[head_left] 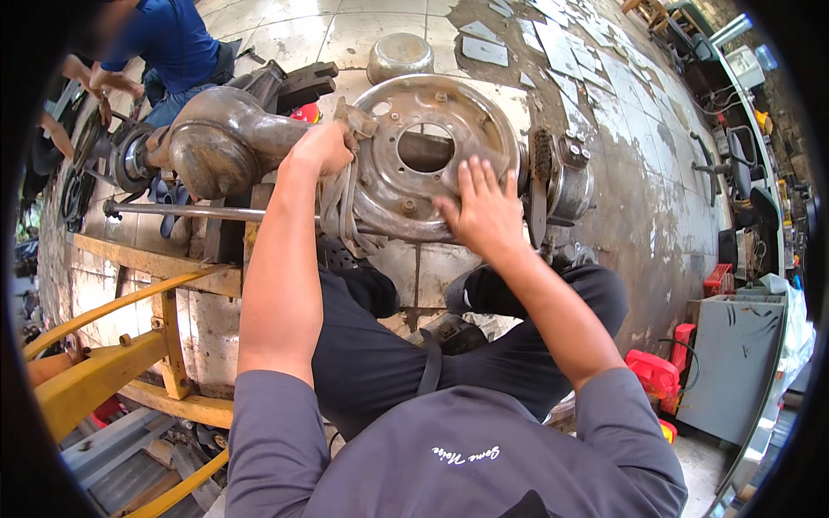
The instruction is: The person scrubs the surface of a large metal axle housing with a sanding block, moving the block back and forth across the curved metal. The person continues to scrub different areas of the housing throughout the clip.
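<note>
The disc stands at centre; brown stains lie among brighter patches, so its face looks unfinished, though how much is done cannot be told. The right hand lies flat, fingers extended, on its right side; the left hand curls at the left rim by grey straps, its hold hidden. Housing and rod crowd the left; a hub, right; a bowl, far.

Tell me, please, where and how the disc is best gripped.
Probably by its far and near rims, from the camera's side: the disc is broad and round, its face turned that way, while pale strips hang at its left edge and metal parts crowd its right.
</note>
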Available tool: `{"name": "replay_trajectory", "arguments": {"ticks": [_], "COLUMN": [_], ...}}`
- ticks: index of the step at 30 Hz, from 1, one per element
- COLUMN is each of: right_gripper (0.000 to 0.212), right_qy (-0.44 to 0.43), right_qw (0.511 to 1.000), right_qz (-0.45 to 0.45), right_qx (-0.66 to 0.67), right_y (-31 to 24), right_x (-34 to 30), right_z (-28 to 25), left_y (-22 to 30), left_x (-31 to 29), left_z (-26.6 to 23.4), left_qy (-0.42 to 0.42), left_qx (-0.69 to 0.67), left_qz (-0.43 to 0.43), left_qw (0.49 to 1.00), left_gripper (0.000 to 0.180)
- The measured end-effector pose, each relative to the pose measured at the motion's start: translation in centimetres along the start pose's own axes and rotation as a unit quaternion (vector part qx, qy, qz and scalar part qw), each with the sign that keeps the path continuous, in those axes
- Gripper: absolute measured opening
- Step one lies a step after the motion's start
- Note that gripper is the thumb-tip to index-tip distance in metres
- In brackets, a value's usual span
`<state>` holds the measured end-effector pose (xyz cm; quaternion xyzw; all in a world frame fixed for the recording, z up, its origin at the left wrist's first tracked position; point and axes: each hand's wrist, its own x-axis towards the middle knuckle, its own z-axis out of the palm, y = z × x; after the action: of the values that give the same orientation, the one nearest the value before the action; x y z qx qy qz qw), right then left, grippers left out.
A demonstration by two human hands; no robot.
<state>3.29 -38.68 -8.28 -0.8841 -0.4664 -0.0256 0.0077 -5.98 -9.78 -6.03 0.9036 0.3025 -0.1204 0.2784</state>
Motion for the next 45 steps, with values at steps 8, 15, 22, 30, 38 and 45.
{"name": "replay_trajectory", "arguments": {"ticks": [8,15,22,30,38,45], "right_gripper": [0.085,0.089,0.087,0.089,0.09,0.094], "right_qy": [-0.052,-0.066,-0.045,-0.108,-0.127,-0.093], "right_qw": [0.997,0.997,0.998,0.993,0.99,0.995], "right_qz": [-0.044,-0.012,0.001,-0.023,-0.017,0.017], "right_qx": [-0.029,-0.028,-0.032,-0.05,-0.052,-0.03], "right_y": [0.9,0.2,0.5,-0.2,-0.3,0.3], "right_x": [-2.0,-0.8,0.5,-1.7,-1.1,1.2], "right_z": [-1.0,-1.1,-0.6,-2.3,-2.5,-0.7], "left_y": [0.3,-0.1,0.4,0.3,0.2,0.4], "left_x": [-0.1,-0.1,0.0,0.1,-0.3,0.0], "left_z": [-0.2,0.5,0.4,0.6,0.1,0.7], "left_qy": [0.005,0.022,0.02,0.017,0.026,0.023], "left_qx": [-0.002,0.012,0.013,0.015,0.013,0.007], "left_qz": [0.005,0.011,-0.002,0.001,0.006,-0.005], "left_qw": [1.0,1.0,1.0,1.0,1.0,1.0], "left_gripper": [0.029,0.029,0.024,0.024,0.027,0.028]}}
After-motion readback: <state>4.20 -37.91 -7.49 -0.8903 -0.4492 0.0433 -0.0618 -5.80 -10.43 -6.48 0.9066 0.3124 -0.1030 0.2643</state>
